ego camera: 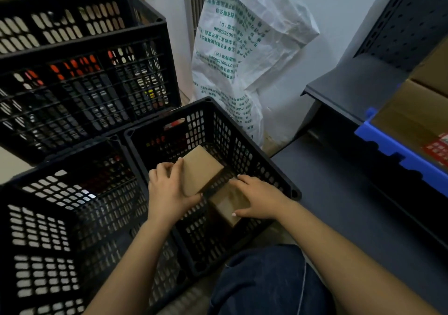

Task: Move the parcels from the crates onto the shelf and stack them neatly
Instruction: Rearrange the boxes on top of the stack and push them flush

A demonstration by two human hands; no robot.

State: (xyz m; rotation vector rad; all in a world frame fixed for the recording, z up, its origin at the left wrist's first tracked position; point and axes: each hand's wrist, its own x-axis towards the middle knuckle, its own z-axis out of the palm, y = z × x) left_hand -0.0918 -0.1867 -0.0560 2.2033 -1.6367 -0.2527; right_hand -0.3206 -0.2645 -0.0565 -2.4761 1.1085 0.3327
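Crates [167, 117], sack [242, 48] by wall [339, 11], shelf [351, 82], left hand [169, 188] gripping upper parcel [201, 169], right hand [257, 200] gripping lower parcel [228, 205]

Two parcels [199, 169] sit in the right crate [242, 149], left crate [48, 230] just beside it, stacked crates [84, 84] behind those, shelf [351, 205] off right.

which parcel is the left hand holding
The farther, lighter parcel, gripped by the left hand at its left edge; the right hand holds the nearer, shadowed parcel.
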